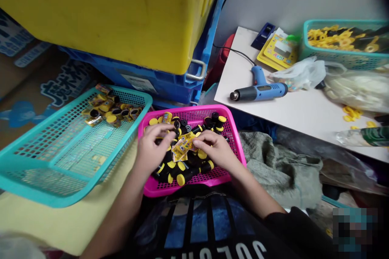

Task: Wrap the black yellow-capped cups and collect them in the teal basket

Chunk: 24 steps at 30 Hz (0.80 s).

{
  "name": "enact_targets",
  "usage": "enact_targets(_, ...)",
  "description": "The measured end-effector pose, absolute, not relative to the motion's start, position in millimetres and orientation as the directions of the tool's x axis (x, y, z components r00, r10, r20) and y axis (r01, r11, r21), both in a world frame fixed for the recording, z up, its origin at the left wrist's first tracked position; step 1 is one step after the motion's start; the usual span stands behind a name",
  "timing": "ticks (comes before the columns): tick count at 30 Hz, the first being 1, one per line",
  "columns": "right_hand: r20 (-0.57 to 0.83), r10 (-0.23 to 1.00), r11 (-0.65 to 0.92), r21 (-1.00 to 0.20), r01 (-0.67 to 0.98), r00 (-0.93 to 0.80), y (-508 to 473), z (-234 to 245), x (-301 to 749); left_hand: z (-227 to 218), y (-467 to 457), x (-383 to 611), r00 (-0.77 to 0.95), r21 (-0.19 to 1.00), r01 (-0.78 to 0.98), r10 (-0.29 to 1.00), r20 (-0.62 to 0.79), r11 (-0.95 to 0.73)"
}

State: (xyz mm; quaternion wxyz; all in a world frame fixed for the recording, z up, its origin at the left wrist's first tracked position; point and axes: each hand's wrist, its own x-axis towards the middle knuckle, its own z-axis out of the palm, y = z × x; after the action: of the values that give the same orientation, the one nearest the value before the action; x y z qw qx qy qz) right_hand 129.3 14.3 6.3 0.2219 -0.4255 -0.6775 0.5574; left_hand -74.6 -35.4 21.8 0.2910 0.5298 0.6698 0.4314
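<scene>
A bright pink mesh basket (191, 110) sits right in front of me, holding many small black cylinders with yellow caps (181, 179). Above them, my right hand (217, 151) pinches yellow printed wrappers (182, 146) between thumb and fingers; they look flat and overlap. My left hand (153, 143) hovers over the basket's left side, fingers bent and thumb apart from them, with nothing visible held. The black pieces beneath are partly covered by both hands. One piece with a printed wrapper (167, 117) lies near the basket's far edge.
To the left stands a turquoise basket (71, 200) with several wrapped pieces (114, 119). Stacked yellow (121, 20) and blue crates (170, 85) rise ahead. On the white table (234, 77) at right are a blue heat gun (263, 91), plastic bags (304, 73) and another turquoise basket (337, 60).
</scene>
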Motion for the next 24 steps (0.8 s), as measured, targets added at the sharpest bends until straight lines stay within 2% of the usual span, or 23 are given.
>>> enact_targets(2, -0.238, 0.827, -0.172, -0.97, 0.174, -0.508, 7.3, 7.9, 117.9, 27.8, -42.3, -53.1, -0.202, 0.981, 0.162, 0.976, -0.077, 0.111)
enact_targets(5, -0.291, 0.825, -0.307, -0.95, 0.048, -0.484, -0.1, 4.1, 100.6, 28.1, -46.4, -35.5, -0.253, 0.971, -0.12, 0.939, -0.232, 0.208)
enact_targets(8, -0.231, 0.827, -0.219, -0.972, 0.085, -0.512, 7.4, 1.1, 101.7, 26.2, -46.9, -40.0, -0.262, 0.935, -0.216, 0.906, -0.332, 0.281)
enact_targets(10, -0.128, 0.873, -0.011, -0.97, 0.244, -0.47, 24.5, 1.9, 114.6, 25.8, -47.7, -48.7, -0.282, 0.934, -0.205, 0.897, -0.341, 0.291)
enact_targets(12, -0.023, 0.946, 0.168, -0.82, 0.547, -0.325, 47.6, 3.4, 130.7, 25.0, -48.8, -55.7, -0.33, 0.948, -0.17, 0.891, -0.313, 0.27)
enact_targets(14, 0.017, 0.987, 0.145, -0.536, 0.832, -0.161, 68.9, 2.5, 142.6, 23.3, -49.6, -58.4, -0.366, 0.962, -0.141, 0.89, -0.27, 0.234)
enact_targets(16, -0.022, 0.995, 0.089, -0.284, 0.955, -0.099, 81.6, -2.3, 146.0, 20.7, -49.3, -57.3, -0.378, 0.969, -0.125, 0.893, -0.245, 0.213)
enact_targets(17, -0.055, 0.992, 0.101, -0.2, 0.975, -0.114, 84.1, -5.8, 144.7, 19.4, -48.9, -56.0, -0.38, 0.971, -0.118, 0.894, -0.239, 0.209)
enact_targets(20, -0.126, 0.973, 0.183, -0.102, 0.978, -0.195, 81.4, -16.2, 136.1, 17.2, -47.4, -53.0, -0.384, 0.975, -0.081, 0.896, -0.223, 0.207)
enact_targets(24, -0.174, 0.975, 0.113, -0.128, 0.985, -0.135, 78.9, -19.6, 132.7, 19.6, -46.7, -53.7, -0.397, 0.971, -0.001, 0.891, -0.219, 0.238)
